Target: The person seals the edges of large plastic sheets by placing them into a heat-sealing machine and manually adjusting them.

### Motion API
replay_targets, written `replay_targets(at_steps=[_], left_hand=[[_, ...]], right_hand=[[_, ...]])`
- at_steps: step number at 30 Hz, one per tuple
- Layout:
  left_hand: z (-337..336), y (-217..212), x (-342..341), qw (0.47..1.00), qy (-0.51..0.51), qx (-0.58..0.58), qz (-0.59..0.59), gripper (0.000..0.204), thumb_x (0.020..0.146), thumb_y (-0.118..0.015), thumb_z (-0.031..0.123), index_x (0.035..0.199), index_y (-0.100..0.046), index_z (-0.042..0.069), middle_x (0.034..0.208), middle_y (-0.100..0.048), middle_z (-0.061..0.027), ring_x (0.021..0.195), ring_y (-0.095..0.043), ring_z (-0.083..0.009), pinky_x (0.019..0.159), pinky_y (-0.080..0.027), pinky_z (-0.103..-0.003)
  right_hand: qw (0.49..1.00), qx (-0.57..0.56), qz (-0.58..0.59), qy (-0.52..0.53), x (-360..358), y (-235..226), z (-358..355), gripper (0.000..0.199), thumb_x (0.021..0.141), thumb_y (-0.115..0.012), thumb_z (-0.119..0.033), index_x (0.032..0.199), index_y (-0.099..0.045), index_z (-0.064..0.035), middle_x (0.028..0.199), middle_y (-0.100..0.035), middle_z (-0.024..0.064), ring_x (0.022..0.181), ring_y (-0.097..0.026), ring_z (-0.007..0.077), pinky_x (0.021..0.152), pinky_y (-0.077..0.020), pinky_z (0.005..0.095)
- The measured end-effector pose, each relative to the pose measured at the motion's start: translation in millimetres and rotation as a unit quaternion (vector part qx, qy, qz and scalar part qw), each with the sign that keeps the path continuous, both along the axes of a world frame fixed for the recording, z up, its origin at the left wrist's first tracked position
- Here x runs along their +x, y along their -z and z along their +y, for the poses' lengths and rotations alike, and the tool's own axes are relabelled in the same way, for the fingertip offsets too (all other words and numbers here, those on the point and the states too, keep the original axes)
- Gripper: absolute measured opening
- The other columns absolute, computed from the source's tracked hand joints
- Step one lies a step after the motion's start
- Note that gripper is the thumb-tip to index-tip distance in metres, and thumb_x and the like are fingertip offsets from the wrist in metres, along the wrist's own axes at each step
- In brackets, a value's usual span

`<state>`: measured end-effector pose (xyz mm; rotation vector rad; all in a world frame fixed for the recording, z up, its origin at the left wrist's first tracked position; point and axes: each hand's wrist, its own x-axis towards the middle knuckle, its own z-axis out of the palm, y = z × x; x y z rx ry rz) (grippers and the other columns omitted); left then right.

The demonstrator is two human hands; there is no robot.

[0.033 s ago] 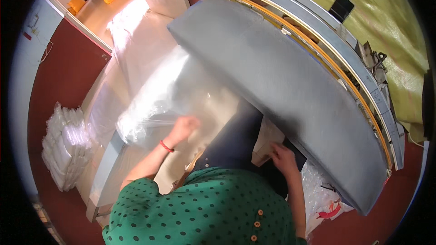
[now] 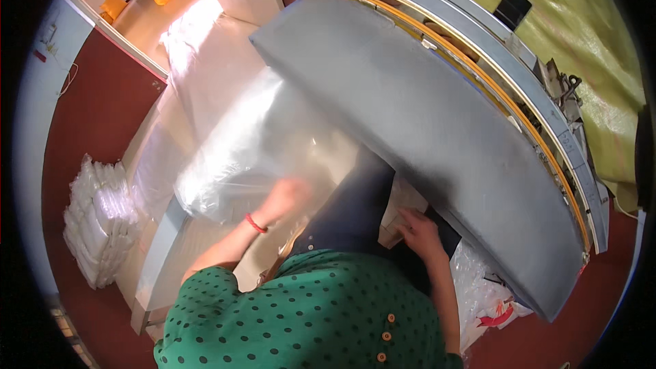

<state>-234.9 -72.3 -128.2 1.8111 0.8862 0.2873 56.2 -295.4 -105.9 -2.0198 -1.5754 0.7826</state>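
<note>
My left hand [image 2: 285, 199], a red bracelet at its wrist, is over my lap next to crumpled clear plastic film [image 2: 222, 164]. Motion smears its fingers, so I cannot tell whether they grip anything. Lower down by my right thigh, my right hand [image 2: 418, 234] is closed, thumb and fingers bent together beside a beige surface [image 2: 391, 227]. Whatever it may pinch is too small or hidden to make out. Past this hand lies a long grey padded bed [image 2: 424, 123] of a machine, its near edge crossing over my dark trousers [image 2: 359, 201].
Behind the padded bed run curved metal rails with an orange strip [image 2: 478, 72]. A dark phone-like slab [image 2: 512, 8] rests near yellow-green sheeting [image 2: 588, 61]. At left stands a stack of clear-wrapped white packs [image 2: 99, 225]. Crumpled clear plastic [image 2: 471, 294] lies at lower right.
My left hand has shifted slightly right and down. My right hand has moved a little up and left, staying closed.
</note>
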Motion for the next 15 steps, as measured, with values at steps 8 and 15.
replay_targets(at_steps=[8,15], left_hand=[[-91.8,-103.2,123.8,0.909,0.283,0.044,-0.303,0.004,0.081,-0.062,0.004,0.08,-0.061,0.0,0.089,-0.063,-0.0078,0.08,-0.06,-0.0232,0.071,-0.048,-0.032],[-63.9,-142.3,157.6,0.868,0.228,0.375,-0.23,0.031,0.082,-0.064,0.032,0.09,-0.062,0.002,0.091,-0.062,-0.0101,0.082,-0.059,-0.0277,0.07,-0.048,-0.035]], right_hand=[[0.971,0.065,0.111,-0.202,-19.3,-35.1,48.3,0.039,0.073,-0.065,-0.02,0.108,-0.061,-0.0036,0.108,-0.062,0.016,0.101,-0.058,0.029,0.085,-0.0459,0.0359],[0.93,0.208,0.291,0.089,12.3,-59.3,-28.1,0.013,0.071,-0.071,-0.009,0.075,-0.063,0.0003,0.085,-0.064,0.0068,0.076,-0.059,0.0142,0.068,-0.0431,0.0251]])
